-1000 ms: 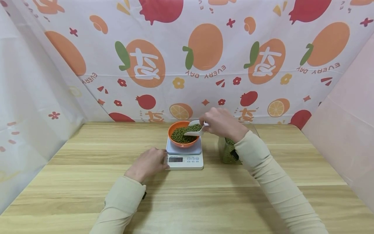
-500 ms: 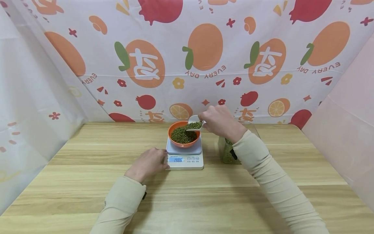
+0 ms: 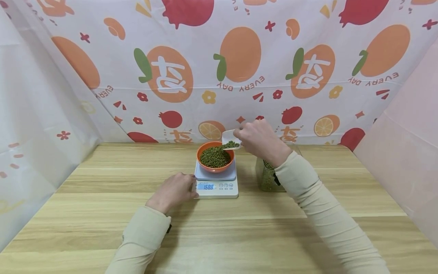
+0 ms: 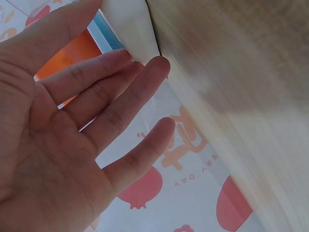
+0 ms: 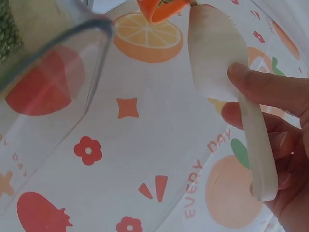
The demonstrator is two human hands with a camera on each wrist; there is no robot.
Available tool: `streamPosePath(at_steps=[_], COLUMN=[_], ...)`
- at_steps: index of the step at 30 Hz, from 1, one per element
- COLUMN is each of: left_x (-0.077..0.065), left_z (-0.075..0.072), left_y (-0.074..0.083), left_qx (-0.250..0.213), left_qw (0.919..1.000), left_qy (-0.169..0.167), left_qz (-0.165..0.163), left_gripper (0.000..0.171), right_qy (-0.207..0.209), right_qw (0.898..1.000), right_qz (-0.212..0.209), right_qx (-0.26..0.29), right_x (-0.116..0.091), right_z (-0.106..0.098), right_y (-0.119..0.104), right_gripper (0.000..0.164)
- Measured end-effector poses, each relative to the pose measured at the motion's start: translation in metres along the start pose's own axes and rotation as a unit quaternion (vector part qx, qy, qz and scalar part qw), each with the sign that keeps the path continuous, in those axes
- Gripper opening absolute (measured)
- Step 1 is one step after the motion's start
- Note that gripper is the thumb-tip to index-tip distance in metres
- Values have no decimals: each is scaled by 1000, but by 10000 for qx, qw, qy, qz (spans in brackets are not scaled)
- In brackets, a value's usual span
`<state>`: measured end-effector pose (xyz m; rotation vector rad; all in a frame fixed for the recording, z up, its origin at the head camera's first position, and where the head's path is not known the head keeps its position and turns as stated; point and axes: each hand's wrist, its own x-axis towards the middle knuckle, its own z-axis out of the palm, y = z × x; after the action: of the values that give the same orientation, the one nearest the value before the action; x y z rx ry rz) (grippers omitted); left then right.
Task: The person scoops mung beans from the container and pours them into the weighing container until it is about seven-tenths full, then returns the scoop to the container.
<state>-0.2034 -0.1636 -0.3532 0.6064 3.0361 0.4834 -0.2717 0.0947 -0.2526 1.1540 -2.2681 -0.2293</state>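
My right hand (image 3: pixel 261 141) grips a white scoop (image 5: pixel 219 53) by its handle, thumb on the back of its bowl. The scoop tilts over the right rim of an orange bowl (image 3: pixel 213 170), and some mung beans (image 3: pixel 230 144) lie at its lip. More green mung beans fill much of the bowl. Beneath it is a white kitchen scale (image 3: pixel 216 193) with lit digits on its display (image 3: pixel 206 187). My left hand (image 3: pixel 173 191) rests at the scale's left edge. In the left wrist view its fingers (image 4: pixel 120 111) are extended and slightly bent, holding nothing.
A clear container (image 3: pixel 268 179) with mung beans stands right of the scale, partly hidden by my right wrist; its rim (image 5: pixel 63 41) shows in the right wrist view. A fruit-printed curtain (image 3: pixel 239 95) hangs behind the wooden table (image 3: pixel 219 239).
The scoop has risen and tipped further, and most of its beans have slid into the bowl, which is fuller. The scale's display, dark at first, shows digits that have changed. My left hand stays put.
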Motion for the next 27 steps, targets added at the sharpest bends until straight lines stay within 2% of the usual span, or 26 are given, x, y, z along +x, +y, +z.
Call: streamPosePath(at_steps=[5, 9, 19, 27], left_x=[-1, 0, 0, -1], left_z=[-1, -1, 0, 1], left_y=[0, 0, -3, -2], left_qx=[7, -1, -6, -1], left_qw=[10000, 10000, 9999, 9999], left_qy=[-10, 21, 47, 52], left_qz=[61, 67, 124, 105], left_gripper=[23, 20, 21, 19], right_qy=[430, 588, 530, 407], right_qw=[9985, 9970, 9973, 9983], right_qz=[-305, -415, -403, -359], right_qx=[-177, -301, -299, -216], right_x=[-1, -1, -3, -4], right_z=[-1, -1, -2, -3], right_y=[0, 1, 1, -1], right_gripper=[19, 21, 9, 10])
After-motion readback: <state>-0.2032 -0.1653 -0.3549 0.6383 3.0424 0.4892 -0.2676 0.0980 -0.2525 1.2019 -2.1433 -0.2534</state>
